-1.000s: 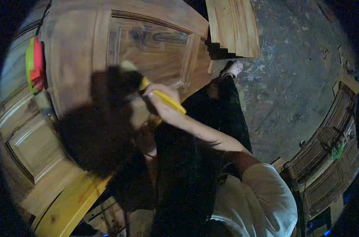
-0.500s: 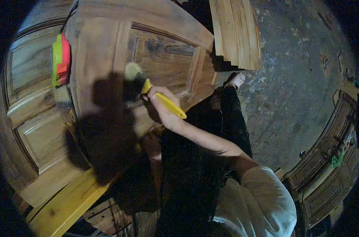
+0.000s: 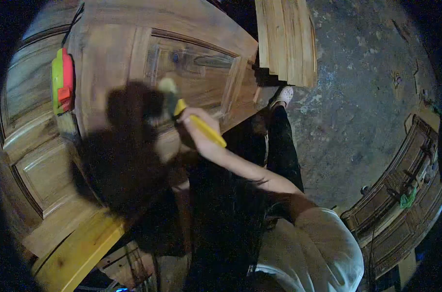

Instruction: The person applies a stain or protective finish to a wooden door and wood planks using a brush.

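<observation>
My right hand (image 3: 195, 130) grips the yellow handle of a paintbrush (image 3: 194, 120). Its pale bristles (image 3: 166, 85) rest on the recessed panel of a wooden door (image 3: 201, 63) that lies flat in front of me. My shadow falls dark across the door's lower part. My left hand is hidden behind my dark hair and the shadow.
A red and green tool (image 3: 62, 86) lies on a second panelled door (image 3: 31, 141) at the left. Stacked wooden slats (image 3: 285, 39) sit at the top. More carved doors (image 3: 401, 194) lean at the right on a concrete floor (image 3: 357, 97). A yellow plank (image 3: 75, 253) lies at lower left.
The brush stays on the panel, shifting only slightly along it, with my right hand still on the handle. My head has moved a little, so the view shifts sideways.
</observation>
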Tool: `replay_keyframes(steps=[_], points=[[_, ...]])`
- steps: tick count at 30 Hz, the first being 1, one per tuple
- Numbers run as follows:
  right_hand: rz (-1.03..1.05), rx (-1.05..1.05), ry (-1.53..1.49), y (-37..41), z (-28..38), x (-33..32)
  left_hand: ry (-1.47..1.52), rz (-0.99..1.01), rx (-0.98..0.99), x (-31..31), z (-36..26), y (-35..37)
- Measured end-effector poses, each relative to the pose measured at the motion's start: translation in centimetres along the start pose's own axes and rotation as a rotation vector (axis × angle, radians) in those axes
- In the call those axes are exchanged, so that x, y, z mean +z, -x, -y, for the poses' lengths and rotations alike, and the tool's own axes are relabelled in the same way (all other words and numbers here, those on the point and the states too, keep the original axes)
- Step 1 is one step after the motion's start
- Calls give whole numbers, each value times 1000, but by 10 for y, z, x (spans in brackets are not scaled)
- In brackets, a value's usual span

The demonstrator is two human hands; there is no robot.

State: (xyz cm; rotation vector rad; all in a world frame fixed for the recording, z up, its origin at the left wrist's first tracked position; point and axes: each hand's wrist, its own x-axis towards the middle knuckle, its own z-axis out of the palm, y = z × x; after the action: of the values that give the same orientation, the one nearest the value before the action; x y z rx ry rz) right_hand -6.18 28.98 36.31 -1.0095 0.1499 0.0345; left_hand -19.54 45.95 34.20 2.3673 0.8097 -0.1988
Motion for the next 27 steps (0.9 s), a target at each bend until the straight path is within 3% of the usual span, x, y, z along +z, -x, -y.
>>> replay_keyframes(steps=[2,4,5,6,8,10,12,13,15,19,20,22,24,25,27], points=[[3,3,15,-1,3,3,1,-5,0,0,0,2],[-18,-160,161,-10,-23,-24,-1,-10,1,-1,-1,4],[-146,-156,204,-13,-33,-37,6,-9,3,-1,-1,5],[-211,107,137,-14,-55,-57,4,-11,4,-1,0,6],[-234,36,201,-18,-103,-102,13,-14,10,0,-1,6],[-296,143,116,-24,-102,-106,23,-20,15,2,-3,6],[-178,186,109,-21,-72,-89,29,-34,19,4,-4,7],[-153,70,163,-22,-36,-67,33,-37,18,5,-4,6],[4,56,135,-22,-3,-39,38,-39,19,5,-6,5],[140,-15,87,-30,-5,-37,41,-37,21,3,-8,6],[95,-122,124,-36,-23,-50,45,-32,18,4,-7,6],[-157,101,130,-42,-53,-78,58,-36,22,5,-7,7],[-266,85,74,-49,-70,-95,63,-43,25,6,-7,9],[-283,191,30,-51,-67,-96,65,-46,35,6,-8,9],[-164,147,88,-48,-34,-76,65,-79,85,8,-8,9]])
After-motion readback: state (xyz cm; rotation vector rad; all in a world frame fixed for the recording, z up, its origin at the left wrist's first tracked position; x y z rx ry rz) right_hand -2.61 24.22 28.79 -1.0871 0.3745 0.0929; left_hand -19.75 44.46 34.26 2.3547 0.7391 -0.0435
